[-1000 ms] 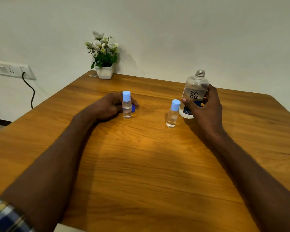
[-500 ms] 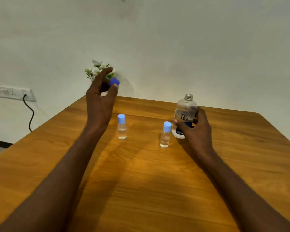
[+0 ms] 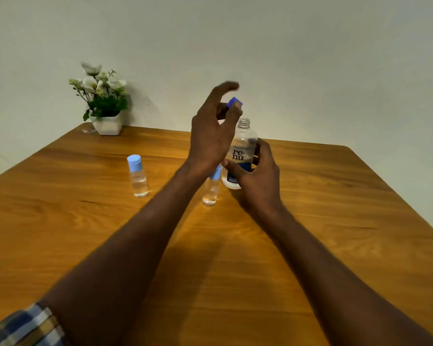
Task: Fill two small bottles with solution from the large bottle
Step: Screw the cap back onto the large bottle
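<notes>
Head view. Left hand (image 3: 211,136) raised above the wooden table (image 3: 235,258), pinching a small dark-blue cap (image 3: 233,102) between thumb and a fingertip; index finger lifted and curved above it, blurred. Cap held just above and slightly left of the open threaded neck of the large bottle (image 3: 243,151), not touching it. Other fingers of that hand hidden behind the palm; cannot tell how spread.

Right hand (image 3: 256,178) wrapped round the lower body of the large bottle, thumb across the front below the "re-nu" label, fingers curled round the far side. Bottle upright, base on or just at the table behind the hand, clear liquid visible low down.

Near small bottle (image 3: 210,193) upright on the table just left of the large bottle, light-blue cap on, partly hidden by the left wrist; touching neither hand as far as visible. Far-left small bottle (image 3: 137,176) upright too, light-blue cap on, well apart from both hands, clear liquid inside.

Potted plant (image 3: 103,101) with white flowers in a white pot at the back left corner of the table, against the pale wall. Checked sleeve (image 3: 23,328) at the lower left edge.
</notes>
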The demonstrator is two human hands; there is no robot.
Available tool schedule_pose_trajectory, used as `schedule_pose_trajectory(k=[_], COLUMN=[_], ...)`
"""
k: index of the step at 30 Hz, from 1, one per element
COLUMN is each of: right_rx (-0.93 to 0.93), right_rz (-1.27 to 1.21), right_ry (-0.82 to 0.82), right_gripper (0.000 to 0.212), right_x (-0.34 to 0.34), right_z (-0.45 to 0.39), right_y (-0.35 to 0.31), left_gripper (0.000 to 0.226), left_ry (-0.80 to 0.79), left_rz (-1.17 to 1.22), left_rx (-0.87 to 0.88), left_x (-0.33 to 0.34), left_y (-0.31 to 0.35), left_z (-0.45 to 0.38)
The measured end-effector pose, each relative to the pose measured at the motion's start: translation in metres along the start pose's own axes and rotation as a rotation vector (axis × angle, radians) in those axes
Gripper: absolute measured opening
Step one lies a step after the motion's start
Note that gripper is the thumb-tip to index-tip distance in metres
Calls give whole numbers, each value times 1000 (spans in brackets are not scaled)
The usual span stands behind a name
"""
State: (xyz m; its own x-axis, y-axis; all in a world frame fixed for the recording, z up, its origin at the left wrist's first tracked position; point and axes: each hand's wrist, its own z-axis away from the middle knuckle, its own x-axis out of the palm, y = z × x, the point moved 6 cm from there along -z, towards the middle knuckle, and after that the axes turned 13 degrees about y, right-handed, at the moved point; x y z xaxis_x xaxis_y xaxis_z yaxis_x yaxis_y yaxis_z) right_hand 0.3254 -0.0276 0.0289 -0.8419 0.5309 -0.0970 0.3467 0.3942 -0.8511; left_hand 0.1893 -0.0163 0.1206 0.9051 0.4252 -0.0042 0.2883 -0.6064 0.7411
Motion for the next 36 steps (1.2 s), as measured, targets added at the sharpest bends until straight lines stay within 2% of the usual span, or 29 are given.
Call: schedule_pose_trajectory(k=[3, 8, 12, 18, 23, 27, 32, 36], right_rx=[-1, -2, 6, 14, 14, 18, 21, 23], right_rz=[5, 36, 41, 20, 10, -4, 5, 11], right_ry=[2, 14, 12, -15, -41, -46, -48, -44], right_gripper=[75, 77, 77, 76, 77, 77, 77, 78], right_x=[2, 2, 1, 5, 9, 9, 10, 11], right_z=[0, 3, 2, 5, 8, 7, 7, 7], right_y=[-1, -3, -6, -6, -8, -8, -6, -4], left_gripper=[20, 22, 24, 29, 29, 27, 36, 26], left_ry=[-83, -74, -135, -118, -220, -216, -262, -266], left_rz=[-74, -47, -56, 93, 60, -37, -86, -40], left_rx=[-42, -121, -108, -164, -90, -12, 10, 38], left_x=[1, -13, -12, -15, -4, -4, -3, -5], left_y=[-9, -15, -12, -15, -9, -6, -7, -6], left_z=[-7, -7, -9, -10, -3, -3, -3, -1])
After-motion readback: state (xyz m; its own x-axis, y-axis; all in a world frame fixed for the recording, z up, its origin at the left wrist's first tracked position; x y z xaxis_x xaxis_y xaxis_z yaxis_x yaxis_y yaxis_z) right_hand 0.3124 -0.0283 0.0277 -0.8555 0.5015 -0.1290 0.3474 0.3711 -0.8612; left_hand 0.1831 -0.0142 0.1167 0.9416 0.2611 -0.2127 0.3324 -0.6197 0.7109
